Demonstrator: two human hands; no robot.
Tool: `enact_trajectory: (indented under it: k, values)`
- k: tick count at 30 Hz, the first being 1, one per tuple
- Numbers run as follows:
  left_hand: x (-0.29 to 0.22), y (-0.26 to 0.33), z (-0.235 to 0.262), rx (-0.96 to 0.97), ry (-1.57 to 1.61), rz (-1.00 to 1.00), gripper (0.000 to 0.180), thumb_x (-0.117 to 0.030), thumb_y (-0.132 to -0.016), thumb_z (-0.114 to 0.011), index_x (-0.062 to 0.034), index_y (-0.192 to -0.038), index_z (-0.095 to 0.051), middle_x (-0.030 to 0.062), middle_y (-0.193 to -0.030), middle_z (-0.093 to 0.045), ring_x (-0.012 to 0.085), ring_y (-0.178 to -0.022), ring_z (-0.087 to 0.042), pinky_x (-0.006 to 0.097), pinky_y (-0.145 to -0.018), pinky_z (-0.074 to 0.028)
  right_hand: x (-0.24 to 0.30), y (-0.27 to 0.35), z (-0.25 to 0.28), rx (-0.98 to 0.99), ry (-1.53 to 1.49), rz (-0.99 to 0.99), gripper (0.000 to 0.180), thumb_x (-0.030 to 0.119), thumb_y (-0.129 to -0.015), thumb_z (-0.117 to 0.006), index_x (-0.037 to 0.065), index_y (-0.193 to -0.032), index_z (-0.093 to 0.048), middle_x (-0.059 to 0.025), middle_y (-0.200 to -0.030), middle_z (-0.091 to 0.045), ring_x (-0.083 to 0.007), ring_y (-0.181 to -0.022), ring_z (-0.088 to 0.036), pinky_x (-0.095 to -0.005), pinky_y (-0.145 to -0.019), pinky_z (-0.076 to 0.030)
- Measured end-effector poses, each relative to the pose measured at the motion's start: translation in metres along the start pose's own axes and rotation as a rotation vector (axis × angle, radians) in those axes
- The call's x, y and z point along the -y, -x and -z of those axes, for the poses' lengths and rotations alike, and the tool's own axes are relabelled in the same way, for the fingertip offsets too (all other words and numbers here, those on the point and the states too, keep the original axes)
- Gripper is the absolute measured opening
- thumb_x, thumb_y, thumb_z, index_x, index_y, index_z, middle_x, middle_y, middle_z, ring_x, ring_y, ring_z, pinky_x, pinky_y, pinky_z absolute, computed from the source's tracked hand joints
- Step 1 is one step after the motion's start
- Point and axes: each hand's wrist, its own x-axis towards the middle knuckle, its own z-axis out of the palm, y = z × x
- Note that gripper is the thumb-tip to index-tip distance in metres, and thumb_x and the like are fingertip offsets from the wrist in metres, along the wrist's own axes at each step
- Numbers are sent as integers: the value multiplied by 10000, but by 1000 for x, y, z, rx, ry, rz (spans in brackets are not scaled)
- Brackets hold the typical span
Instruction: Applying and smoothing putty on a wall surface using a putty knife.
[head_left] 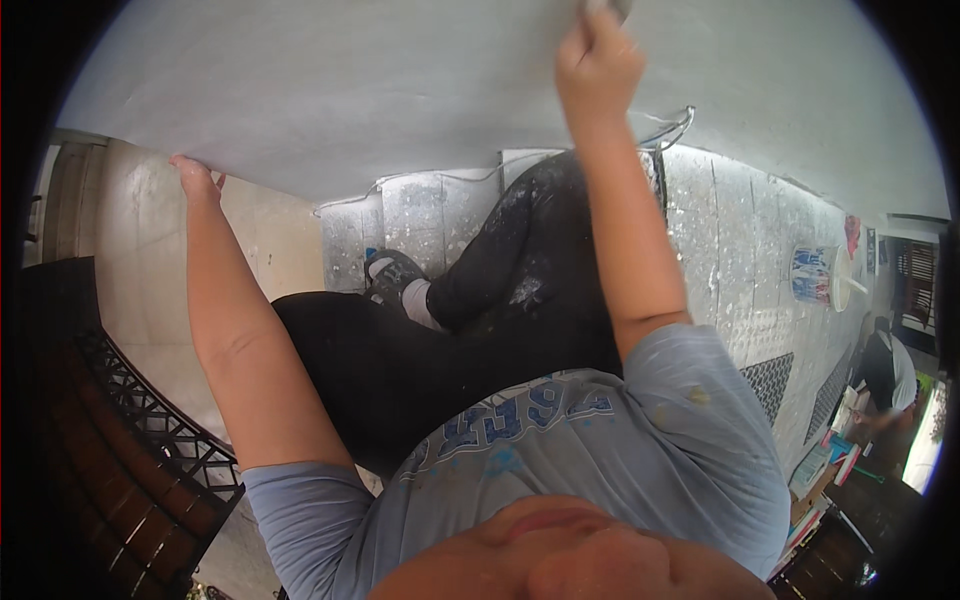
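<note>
A pale grey wall (400, 80) spans the upper part of the view. My left hand (198, 177) rests at the wall's left edge, fingers stretched out and thumb apart, holding nothing. Raised in front of the wall at upper right, my right hand (600, 68) is closed around a small greyish thing (612, 8). That thing is blurred and cut off by the top of the picture, so its kind cannot be told. Both arms reach forward over my black trousers (540, 270), which have white smears.
White cables (690, 122) run along the wall's foot. The tiled floor (740, 230) is speckled white. A paint-stained bucket (818, 277) stands at right, with another person (890, 370) beyond it. Dark metal railing (150, 405) curves at left. Woven mats (768, 385) lie at right.
</note>
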Motion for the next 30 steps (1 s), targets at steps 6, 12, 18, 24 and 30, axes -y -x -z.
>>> enact_trajectory:
  k: [6,12,18,24,30]
  values:
    - [-5,8,3,32,4,20,713,-625,-943,-61,-181,-1449,-297,29,-1497,-315,242,-1346,-325,522,-1045,-280,12,8,5,-5,17,-64,327,57,-824,-570,138,-1126,-665,-207,-697,-577,-385,-611,-584,-415,-526,-448]
    - [1,-7,8,60,16,35,720,-635,-942,-60,-181,-1454,-285,43,-1499,-308,260,-1341,-326,529,-1048,-272,15,-50,27,30,40,-212,255,-39,-822,-537,-4,-1051,-643,-226,-729,-587,-336,-584,-595,-383,-528,-446]
    - [2,-22,8,-23,13,49,728,-632,-942,-54,-165,-1455,-277,56,-1495,-312,262,-1342,-323,530,-1058,-259,26,-38,27,111,128,218,246,32,-805,-577,100,-1015,-687,-173,-652,-572,-340,-541,-558,-401,-497,-430]
    - [-1,-13,4,-24,57,56,732,-622,-940,-35,-169,-1462,-277,45,-1497,-314,268,-1354,-303,532,-1073,-226,17,-53,44,92,213,309,284,15,-841,-556,104,-1085,-672,-159,-650,-607,-279,-506,-577,-367,-488,-449]
    - [1,-23,7,-15,35,78,731,-614,-941,-21,-177,-1450,-310,8,-1471,-362,239,-1349,-321,510,-1071,-245,11,-55,40,-66,18,280,459,39,-835,-568,237,-1247,-610,-116,-734,-661,-250,-469,-556,-337,-429,-420]
